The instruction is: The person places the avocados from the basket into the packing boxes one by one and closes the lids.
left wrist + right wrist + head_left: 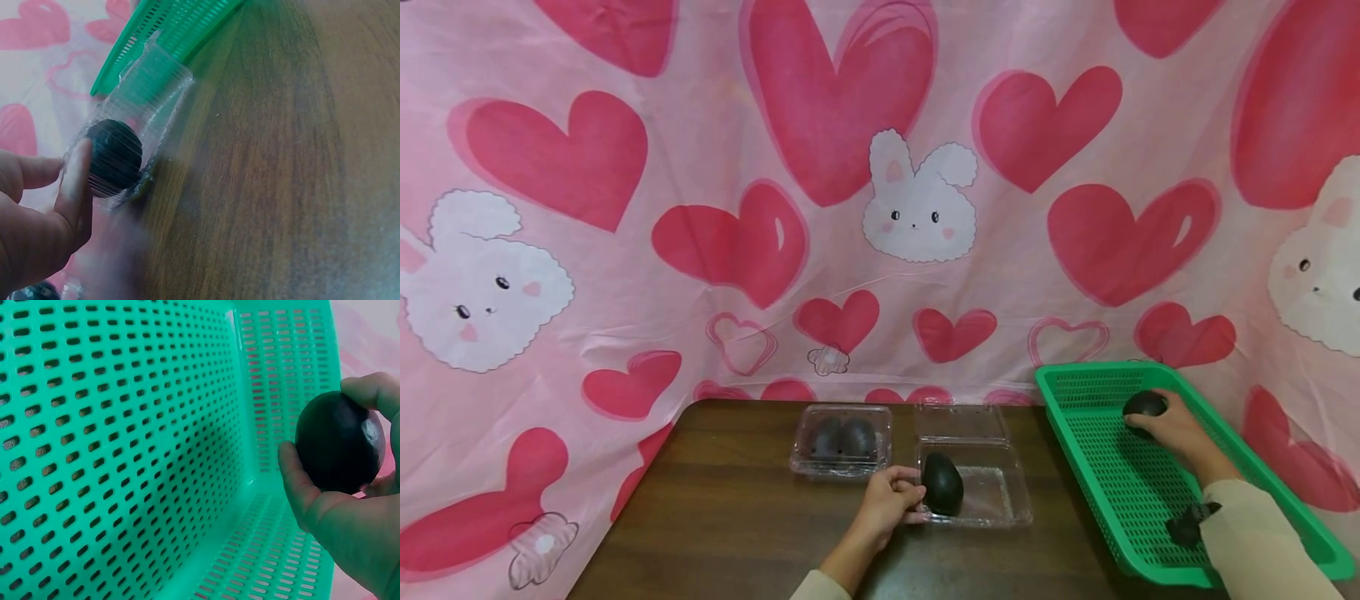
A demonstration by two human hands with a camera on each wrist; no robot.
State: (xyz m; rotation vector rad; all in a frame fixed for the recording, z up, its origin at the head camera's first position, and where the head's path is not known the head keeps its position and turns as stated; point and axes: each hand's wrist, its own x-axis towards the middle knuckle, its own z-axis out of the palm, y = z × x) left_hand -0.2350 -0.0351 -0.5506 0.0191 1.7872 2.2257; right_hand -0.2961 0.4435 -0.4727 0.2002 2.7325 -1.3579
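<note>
Over the far part of a green plastic basket (1105, 492), my right hand (1183, 433) grips a dark avocado (337, 442) between thumb and fingers. On the table, a clear plastic clamshell box (996, 492) stands with its lid folded back, and one dark avocado (943, 483) lies in its left side. My left hand (883, 504) pinches the near left wall of this box, with fingertips close to that avocado. In the left wrist view, the thumb and a finger of the left hand (47, 212) meet at the plastic wall.
Left of the open box sits a closed clear box (841, 442) with two dark avocados inside. The basket stands at the right end of the brown wooden table (715, 517). A pink cloth (917, 333) with hearts and rabbits hangs behind and at both sides.
</note>
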